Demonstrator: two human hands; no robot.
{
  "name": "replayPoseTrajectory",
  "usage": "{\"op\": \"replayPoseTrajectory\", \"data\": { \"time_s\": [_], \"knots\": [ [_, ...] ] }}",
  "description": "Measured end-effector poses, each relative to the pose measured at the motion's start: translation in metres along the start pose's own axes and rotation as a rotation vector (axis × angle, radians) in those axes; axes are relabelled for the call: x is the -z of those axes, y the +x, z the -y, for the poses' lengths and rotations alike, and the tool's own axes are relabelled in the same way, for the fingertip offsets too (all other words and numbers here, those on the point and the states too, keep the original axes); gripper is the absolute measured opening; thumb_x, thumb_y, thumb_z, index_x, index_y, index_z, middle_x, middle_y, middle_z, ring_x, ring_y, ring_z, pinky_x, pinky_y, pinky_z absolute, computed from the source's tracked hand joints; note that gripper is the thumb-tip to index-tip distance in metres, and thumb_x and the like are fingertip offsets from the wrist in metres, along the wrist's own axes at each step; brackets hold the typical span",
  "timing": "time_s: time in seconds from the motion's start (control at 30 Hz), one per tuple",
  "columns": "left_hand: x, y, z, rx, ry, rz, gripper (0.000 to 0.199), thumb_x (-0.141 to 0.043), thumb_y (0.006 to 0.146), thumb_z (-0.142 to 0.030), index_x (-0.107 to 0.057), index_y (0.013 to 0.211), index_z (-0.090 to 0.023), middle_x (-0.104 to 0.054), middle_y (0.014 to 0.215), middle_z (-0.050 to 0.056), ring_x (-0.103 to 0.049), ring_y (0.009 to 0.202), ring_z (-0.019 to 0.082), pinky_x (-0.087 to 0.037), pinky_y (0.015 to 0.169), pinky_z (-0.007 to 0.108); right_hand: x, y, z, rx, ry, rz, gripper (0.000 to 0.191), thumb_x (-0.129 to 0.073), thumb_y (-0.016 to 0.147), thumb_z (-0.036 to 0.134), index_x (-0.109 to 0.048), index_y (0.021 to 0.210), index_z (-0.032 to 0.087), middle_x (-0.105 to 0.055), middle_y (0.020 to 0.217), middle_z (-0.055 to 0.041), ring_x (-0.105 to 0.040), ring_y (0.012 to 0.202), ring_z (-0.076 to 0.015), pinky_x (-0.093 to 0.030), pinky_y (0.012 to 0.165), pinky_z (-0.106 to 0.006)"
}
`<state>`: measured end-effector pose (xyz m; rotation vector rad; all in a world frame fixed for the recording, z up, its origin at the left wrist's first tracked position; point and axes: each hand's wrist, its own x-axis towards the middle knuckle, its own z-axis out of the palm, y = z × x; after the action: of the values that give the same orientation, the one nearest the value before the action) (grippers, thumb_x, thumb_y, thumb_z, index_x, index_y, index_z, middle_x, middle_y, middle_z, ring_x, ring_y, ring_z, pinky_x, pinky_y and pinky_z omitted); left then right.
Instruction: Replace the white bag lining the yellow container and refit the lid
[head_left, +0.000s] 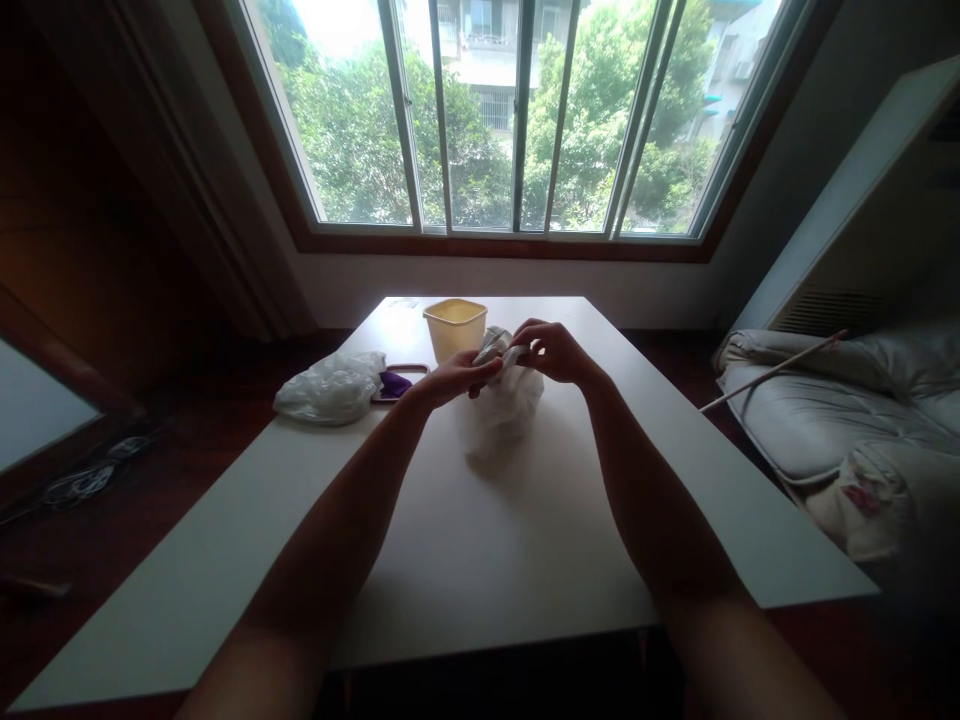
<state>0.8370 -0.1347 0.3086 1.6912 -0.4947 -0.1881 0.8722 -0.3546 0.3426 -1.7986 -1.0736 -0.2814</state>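
Observation:
A translucent white plastic bag point(506, 405) hangs from my two hands over the middle of the white table point(517, 560). My left hand point(457, 378) is closed on the bag's gathered top, palm turned partly up. On the right side of the same gathered part, my right hand point(551, 350) pinches the plastic between thumb and fingers. What the bag holds, if anything, cannot be made out. Just behind my hands stands a yellow square container point(455, 330), open at the top.
Left of my left hand lie a crumpled white plastic bag point(331, 388) and a brown-rimmed tray or frame point(420, 370) with a purple item point(393, 385). A cushioned seat point(840, 410) and a thin stick point(772, 372) are at the right; cables point(82, 485) lie on the floor.

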Motion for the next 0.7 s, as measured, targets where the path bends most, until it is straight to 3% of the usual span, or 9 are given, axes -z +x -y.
{"op": "replayPoseTrajectory", "data": {
  "time_s": [0.2, 0.37, 0.5, 0.6, 0.7],
  "knots": [
    [0.005, 0.002, 0.005, -0.03, 0.279, -0.059, 0.038, -0.082, 0.068, -0.046, -0.066, 0.076, -0.013, -0.054, 0.063, -0.001, -0.046, 0.053, 0.009, -0.036, 0.049, 0.022, 0.007, -0.004, -0.005, -0.082, 0.031, 0.108, 0.026, -0.078, 0.073, 0.039, -0.075, 0.081, 0.014, -0.069, 0.075, -0.0045, -0.059, 0.065, -0.0148, -0.047, 0.061, -0.028],
    [0.008, 0.004, 0.006, -0.094, 0.451, -0.153, 0.018, -0.075, 0.067, -0.025, -0.065, 0.075, -0.014, -0.06, 0.065, 0.0, -0.052, 0.058, 0.012, -0.039, 0.052, 0.023, 0.007, -0.005, -0.005, -0.121, 0.058, 0.21, 0.032, -0.08, 0.072, 0.044, -0.074, 0.083, 0.014, -0.07, 0.074, -0.0041, -0.059, 0.067, -0.0152, -0.047, 0.063, -0.029],
    [0.005, 0.004, 0.004, -0.173, 0.464, -0.152, 0.017, -0.065, 0.063, -0.014, -0.068, 0.079, -0.014, -0.065, 0.071, 0.001, -0.055, 0.061, 0.013, -0.041, 0.053, 0.023, -0.002, -0.001, 0.002, -0.005, -0.016, 0.05, 0.03, -0.078, 0.076, 0.047, -0.075, 0.086, 0.018, -0.071, 0.09, -0.0069, -0.063, 0.077, -0.0177, -0.051, 0.068, -0.031],
    [0.0, 0.004, 0.002, -0.199, 0.385, -0.046, 0.022, -0.059, 0.065, -0.012, -0.072, 0.084, -0.013, -0.071, 0.081, 0.006, -0.061, 0.069, 0.017, -0.047, 0.061, 0.026, -0.009, 0.002, 0.007, 0.126, -0.038, -0.082, 0.023, -0.078, 0.078, 0.044, -0.074, 0.084, 0.022, -0.069, 0.109, -0.009, -0.064, 0.1, -0.0226, -0.053, 0.086, -0.038],
    [-0.004, 0.004, 0.001, -0.18, 0.291, 0.015, 0.02, -0.059, 0.067, -0.013, -0.071, 0.083, -0.013, -0.073, 0.08, 0.007, -0.063, 0.069, 0.017, -0.049, 0.064, 0.028, -0.015, 0.002, 0.009, 0.161, -0.037, -0.095, 0.017, -0.076, 0.081, 0.039, -0.072, 0.083, 0.023, -0.066, 0.125, -0.0089, -0.057, 0.122, -0.0258, -0.046, 0.104, -0.044]
  ]
}}
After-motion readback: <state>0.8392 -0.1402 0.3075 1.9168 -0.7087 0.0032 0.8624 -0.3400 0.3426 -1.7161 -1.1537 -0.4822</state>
